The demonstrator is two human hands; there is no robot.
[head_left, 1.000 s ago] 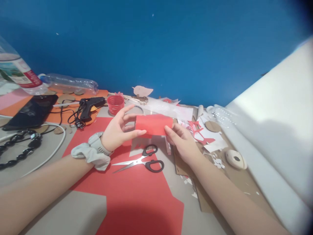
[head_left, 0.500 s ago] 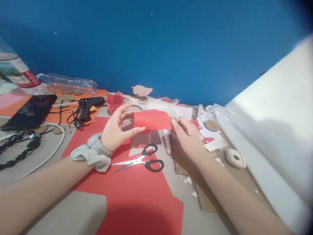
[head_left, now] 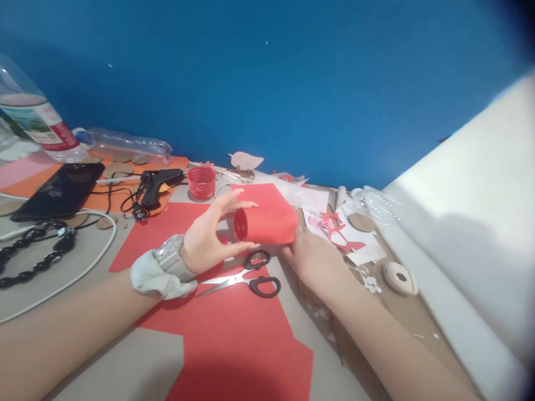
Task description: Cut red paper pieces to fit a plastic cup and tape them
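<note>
A sheet of red paper (head_left: 271, 223) curls around a short ribbed cylinder (head_left: 241, 224), whose round open end faces left. My left hand (head_left: 209, 231) holds the roll from the left, its thumb below and its fingers above. My right hand (head_left: 309, 253) grips the paper's right end, with its fingertips partly hidden. Just under the roll, black-handled scissors (head_left: 240, 278) lie with their blades parted on a larger red sheet (head_left: 238, 345).
A red ribbed cup (head_left: 201, 184), a black glue gun (head_left: 156, 184) and a phone (head_left: 61, 189) sit to the left. Plastic bottles (head_left: 129, 146) stand and lie behind them. On the right are paper scraps (head_left: 338, 231), cardboard (head_left: 346, 334) and a white tape dispenser (head_left: 400, 277).
The red paper has turned and tipped, so the ribbed cylinder's open end now shows at its left. Both hands have come slightly lower, and my right hand has rolled over the paper's end.
</note>
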